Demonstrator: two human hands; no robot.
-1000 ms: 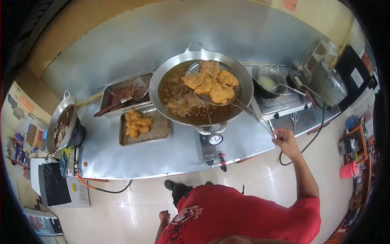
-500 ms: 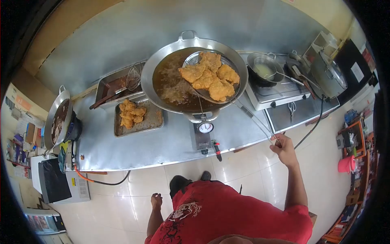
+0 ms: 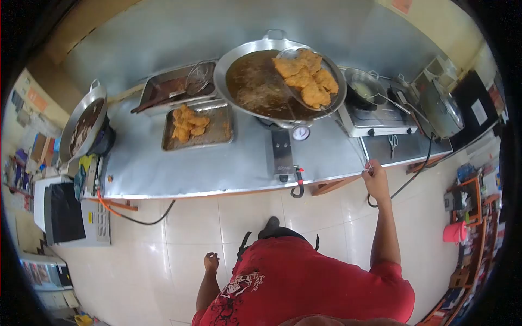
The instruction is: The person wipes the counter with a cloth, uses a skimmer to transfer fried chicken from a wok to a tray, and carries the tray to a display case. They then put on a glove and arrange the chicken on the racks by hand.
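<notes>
Now that the skimmer (image 3: pixel 307 76) of fried pieces has slid from the middle of the wok (image 3: pixel 227 66) to its right rim, clear of the oil, the right hand (image 3: pixel 375 176) clenches the long handle's end well in front of the wok. The left hand (image 3: pixel 211 262) hangs empty, fingers loose.

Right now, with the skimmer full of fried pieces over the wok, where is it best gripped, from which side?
Grip the skimmer by the end of its long handle, from the front of the counter, as the right hand does. Its load of fried pieces sits over the wok, and the handle slopes out past the counter edge, likely keeping the hand off the heat.
</notes>
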